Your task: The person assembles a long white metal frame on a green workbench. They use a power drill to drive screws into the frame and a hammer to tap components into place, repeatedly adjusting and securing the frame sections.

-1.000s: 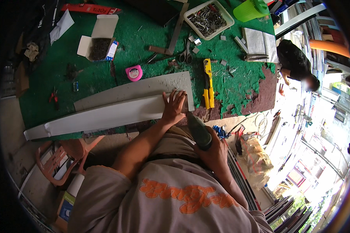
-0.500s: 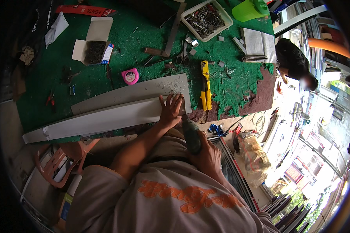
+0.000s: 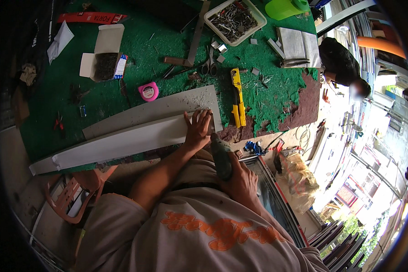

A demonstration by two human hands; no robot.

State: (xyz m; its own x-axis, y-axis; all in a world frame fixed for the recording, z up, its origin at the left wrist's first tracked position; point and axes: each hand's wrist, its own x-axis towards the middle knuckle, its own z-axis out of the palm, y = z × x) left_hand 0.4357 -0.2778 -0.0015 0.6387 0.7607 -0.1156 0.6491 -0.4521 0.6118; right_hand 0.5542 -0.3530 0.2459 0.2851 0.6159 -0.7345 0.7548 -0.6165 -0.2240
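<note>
My left hand (image 3: 197, 131) lies on the right end of a long white strip (image 3: 136, 135) with its fingers spread and stretched out. The strip runs leftward along the near table edge, over a flat grey panel (image 3: 167, 103) sprinkled with shavings. My right hand (image 3: 241, 180) is wrapped round a dark green power drill (image 3: 221, 156). The drill's nose points away from me at the strip's right end, just beside my left hand; I cannot tell whether the bit touches it. A yellow hand riveter (image 3: 237, 97) lies right of the panel, and a pink tape measure (image 3: 148, 91) lies beyond it.
On the green, torn table covering (image 3: 167, 45) lie scissors (image 3: 209, 63), a metal square (image 3: 197, 38), an open box of screws (image 3: 105, 65) and a tub of rivets (image 3: 235, 22). A brown plastic chair (image 3: 72, 195) stands below left. Another person (image 3: 342, 63) is at the right.
The view has shifted slightly, so the table things sit a little further left. Both hands stay at the strip's right end, with the drill held there.
</note>
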